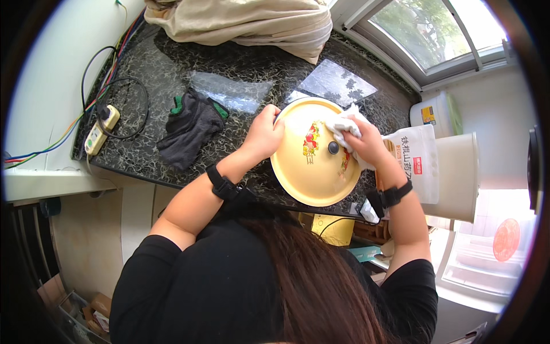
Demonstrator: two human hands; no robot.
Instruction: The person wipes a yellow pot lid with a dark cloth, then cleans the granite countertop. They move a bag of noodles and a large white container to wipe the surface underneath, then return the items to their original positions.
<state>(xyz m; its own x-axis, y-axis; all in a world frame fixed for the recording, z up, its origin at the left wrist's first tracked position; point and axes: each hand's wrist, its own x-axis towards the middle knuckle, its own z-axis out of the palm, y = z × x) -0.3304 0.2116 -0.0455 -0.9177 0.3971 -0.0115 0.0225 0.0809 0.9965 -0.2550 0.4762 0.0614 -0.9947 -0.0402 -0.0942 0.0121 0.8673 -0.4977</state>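
Note:
A round yellow lid (300, 172) with a dark knob (334, 148) and a printed fruit-and-flower pattern is before me, at the front of the dark marbled countertop (245, 172). My left hand (265, 134) grips its left rim, thumb on the top face. In my right hand (365, 139) is a bunched white cloth (342, 124), pressed against the lid's upper right part. The cloth and fingers hide some of the rim and of the pattern there. Whether a pot sits under the lid cannot be told.
A dark grey cloth with green trim (193, 129) lies left of the lid. Behind are a clear plastic sheet (232, 90) and a beige fabric bundle (240, 21). A power strip (102, 131) with cables sits far left. A white printed bag (414, 167) and lidded bucket (432, 114) stand right.

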